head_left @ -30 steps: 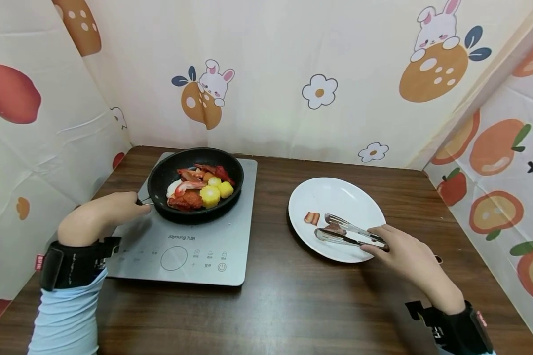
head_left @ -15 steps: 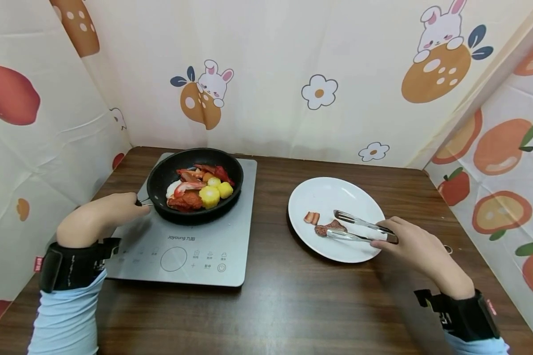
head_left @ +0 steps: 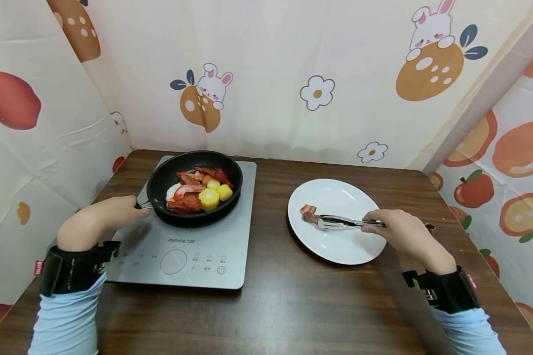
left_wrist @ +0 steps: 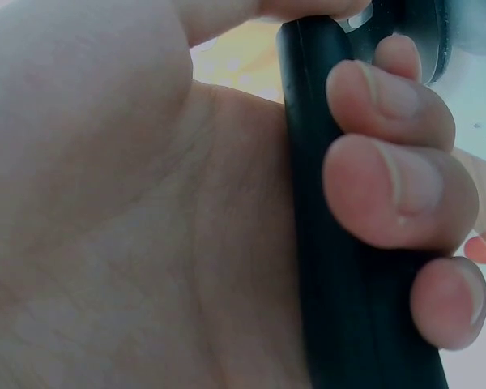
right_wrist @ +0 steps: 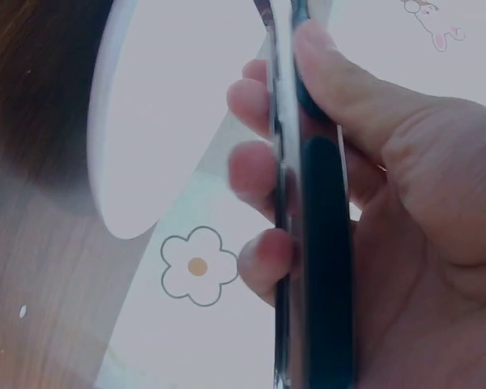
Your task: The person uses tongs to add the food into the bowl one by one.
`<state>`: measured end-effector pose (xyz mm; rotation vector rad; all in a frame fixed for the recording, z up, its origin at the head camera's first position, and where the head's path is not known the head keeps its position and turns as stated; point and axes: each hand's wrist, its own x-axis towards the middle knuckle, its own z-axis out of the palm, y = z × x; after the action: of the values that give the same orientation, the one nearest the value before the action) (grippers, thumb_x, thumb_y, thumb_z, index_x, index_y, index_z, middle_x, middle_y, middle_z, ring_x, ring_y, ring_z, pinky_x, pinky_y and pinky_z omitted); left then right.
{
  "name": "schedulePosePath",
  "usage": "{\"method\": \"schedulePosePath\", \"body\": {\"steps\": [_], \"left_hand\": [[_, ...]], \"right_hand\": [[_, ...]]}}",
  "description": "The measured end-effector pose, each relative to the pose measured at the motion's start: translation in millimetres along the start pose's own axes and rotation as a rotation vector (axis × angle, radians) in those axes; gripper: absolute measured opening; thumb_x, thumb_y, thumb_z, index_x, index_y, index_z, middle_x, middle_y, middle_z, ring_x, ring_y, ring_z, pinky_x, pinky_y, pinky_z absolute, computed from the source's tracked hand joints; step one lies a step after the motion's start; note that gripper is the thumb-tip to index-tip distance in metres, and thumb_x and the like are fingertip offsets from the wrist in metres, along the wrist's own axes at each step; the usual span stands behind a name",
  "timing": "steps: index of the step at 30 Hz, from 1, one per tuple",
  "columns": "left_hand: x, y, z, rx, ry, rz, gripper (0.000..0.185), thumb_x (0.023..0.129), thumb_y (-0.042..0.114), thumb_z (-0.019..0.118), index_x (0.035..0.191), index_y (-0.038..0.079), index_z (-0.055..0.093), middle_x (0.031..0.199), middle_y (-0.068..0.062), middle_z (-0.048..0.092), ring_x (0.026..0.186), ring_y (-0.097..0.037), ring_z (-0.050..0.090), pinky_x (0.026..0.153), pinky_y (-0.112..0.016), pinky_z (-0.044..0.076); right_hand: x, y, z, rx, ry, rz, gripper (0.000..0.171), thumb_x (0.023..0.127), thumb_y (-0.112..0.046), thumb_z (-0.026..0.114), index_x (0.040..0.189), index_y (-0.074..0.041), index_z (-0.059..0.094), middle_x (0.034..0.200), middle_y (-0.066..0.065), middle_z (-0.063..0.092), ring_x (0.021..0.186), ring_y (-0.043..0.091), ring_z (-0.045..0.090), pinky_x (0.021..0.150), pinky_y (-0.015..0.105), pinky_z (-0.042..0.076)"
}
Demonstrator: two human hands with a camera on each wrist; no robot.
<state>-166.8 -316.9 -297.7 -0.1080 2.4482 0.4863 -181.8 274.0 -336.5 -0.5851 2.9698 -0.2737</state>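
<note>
My left hand [head_left: 115, 217] grips the black handle [left_wrist: 332, 194] of a frying pan [head_left: 160, 185], fingers wrapped round it in the left wrist view. In the pan lie yellow corn pieces [head_left: 209, 199], reddish meat [head_left: 187, 202] and other food. My right hand [head_left: 404, 234] holds metal tongs [head_left: 346, 222] with dark grips [right_wrist: 328, 259], their arms squeezed close together. At the tong tips, over the white plate [head_left: 337, 251], is a brown piece of meat [head_left: 311, 217]. It sits against a small bacon piece [head_left: 308, 209]; whether the tips pinch it I cannot tell for sure.
The pan stands on a silver induction cooker [head_left: 195, 261] at the left. Cooker and plate are on a dark wooden table [head_left: 284, 305]. Printed cloth walls [head_left: 266, 113] close off the back and both sides.
The tongs spread wider around the brown meat, then came together. Tongs and meat shifted left and slightly away, to the bacon. My left hand stays on the pan handle.
</note>
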Motion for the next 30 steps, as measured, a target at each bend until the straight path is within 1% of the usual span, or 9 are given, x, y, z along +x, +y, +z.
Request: {"method": "schedulePosePath", "body": {"steps": [3,8,10,12,15,20,24,27,30], "left_hand": [[0.0,-0.4,1.5,-0.017,-0.008,-0.007,0.073,0.104,0.035,0.041,0.142,-0.025,0.023,0.141,-0.048,0.032,0.124,-0.058,0.046,0.088,-0.062,0.056],[1.6,-1.7,3.3,-0.033,-0.016,-0.006,0.077,0.104,0.034,0.042,0.145,-0.026,0.016,0.146,-0.049,0.026,0.129,-0.059,0.042,0.099,-0.066,0.05],[2.2,-2.6,2.8,-0.017,-0.005,0.002,0.076,0.104,0.034,0.042,0.144,-0.026,0.018,0.145,-0.049,0.028,0.128,-0.059,0.043,0.1,-0.065,0.049],[1.9,-3.5,1.7,-0.006,0.001,0.003,0.076,0.104,0.035,0.042,0.144,-0.026,0.02,0.144,-0.049,0.029,0.127,-0.059,0.044,0.096,-0.065,0.052],[1.2,-4.3,0.1,0.007,0.005,0.003,0.076,0.104,0.034,0.041,0.143,-0.027,0.019,0.144,-0.05,0.029,0.126,-0.06,0.044,0.094,-0.064,0.053],[1.3,-3.2,1.3,-0.005,-0.011,0.0,0.078,0.104,0.034,0.042,0.144,-0.027,0.016,0.146,-0.05,0.025,0.129,-0.061,0.041,0.097,-0.066,0.051],[2.6,-2.4,3.1,-0.011,-0.011,0.004,0.079,0.104,0.035,0.042,0.145,-0.027,0.015,0.147,-0.05,0.023,0.13,-0.063,0.039,0.095,-0.066,0.052],[4.2,-2.1,3.7,-0.015,-0.009,0.004,0.079,0.104,0.035,0.042,0.145,-0.027,0.015,0.147,-0.05,0.023,0.131,-0.063,0.038,0.098,-0.067,0.05],[4.5,-2.1,2.9,0.008,0.002,0.004,0.077,0.104,0.035,0.042,0.144,-0.027,0.019,0.145,-0.051,0.027,0.128,-0.062,0.041,0.098,-0.067,0.049]], "right_hand": [[2,-2,-2,-0.013,0.029,-0.016,0.015,0.096,-0.037,0.069,0.104,-0.027,0.076,0.097,-0.008,0.076,0.084,0.011,0.067,0.064,0.032,0.046],[4,-9,-3,-0.017,0.068,-0.054,0.013,0.098,-0.038,0.066,0.102,-0.028,0.075,0.092,-0.01,0.074,0.074,0.007,0.059,0.062,0.03,0.042],[5,-14,-4,-0.012,0.079,-0.071,0.015,0.1,-0.039,0.063,0.102,-0.029,0.074,0.089,-0.01,0.073,0.07,0.006,0.055,0.061,0.029,0.04],[7,-20,-6,-0.005,0.094,-0.089,0.016,0.101,-0.039,0.062,0.102,-0.028,0.074,0.087,-0.009,0.073,0.067,0.006,0.052,0.06,0.027,0.039],[11,-30,-10,0.001,0.121,-0.104,0.016,0.101,-0.039,0.061,0.102,-0.029,0.074,0.083,-0.011,0.071,0.066,0.005,0.052,0.059,0.026,0.039],[18,-41,-14,0.001,0.149,-0.137,0.013,0.1,-0.037,0.063,0.101,-0.029,0.074,0.08,-0.013,0.068,0.065,0.004,0.053,0.059,0.025,0.04],[25,-48,-15,0.005,0.159,-0.159,0.012,0.1,-0.035,0.065,0.101,-0.028,0.074,0.081,-0.013,0.069,0.065,0.004,0.053,0.059,0.025,0.041],[31,-54,-16,0.009,0.172,-0.172,0.012,0.099,-0.035,0.065,0.103,-0.027,0.074,0.083,-0.012,0.07,0.065,0.005,0.053,0.059,0.026,0.041],[39,-62,-16,0.014,0.195,-0.18,0.014,0.099,-0.036,0.065,0.104,-0.026,0.074,0.084,-0.011,0.071,0.066,0.006,0.055,0.059,0.027,0.042]]}}
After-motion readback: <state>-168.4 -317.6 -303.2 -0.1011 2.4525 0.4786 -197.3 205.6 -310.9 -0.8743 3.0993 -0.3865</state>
